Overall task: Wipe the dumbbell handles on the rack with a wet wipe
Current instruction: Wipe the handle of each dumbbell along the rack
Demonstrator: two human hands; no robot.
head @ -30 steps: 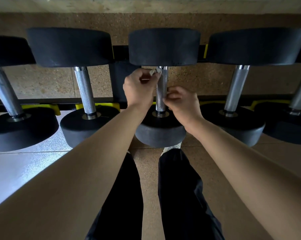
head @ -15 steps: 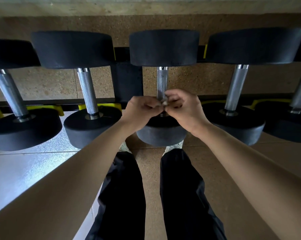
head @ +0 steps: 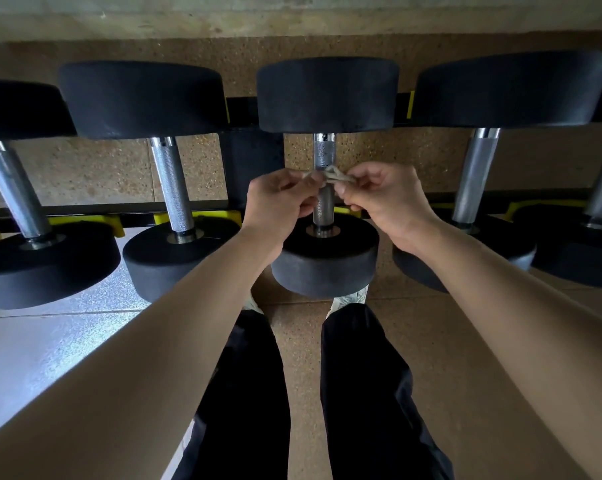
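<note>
Several black dumbbells with knurled metal handles lie in a row on the rack. Straight ahead is the middle dumbbell handle (head: 324, 202), with a small whitish wet wipe (head: 329, 175) stretched across it about halfway up. My left hand (head: 279, 199) pinches the wipe's left end, just left of the handle. My right hand (head: 384, 199) pinches its right end, just right of the handle. The hands sit a little apart with the handle between them. Other handles (head: 171, 188) (head: 474, 174) stand to either side, untouched.
The rack (head: 195, 216) has black rails and yellow cradles. Large black dumbbell heads (head: 327, 95) stand close together in the far row, with another row near me. Below are a speckled floor, a shiny tile patch at left, and my legs in dark trousers (head: 247, 393).
My hands have moved apart and slightly up the middle handle. The wipe, bunched between touching fingers half a second ago, now stretches across the handle between both hands.
</note>
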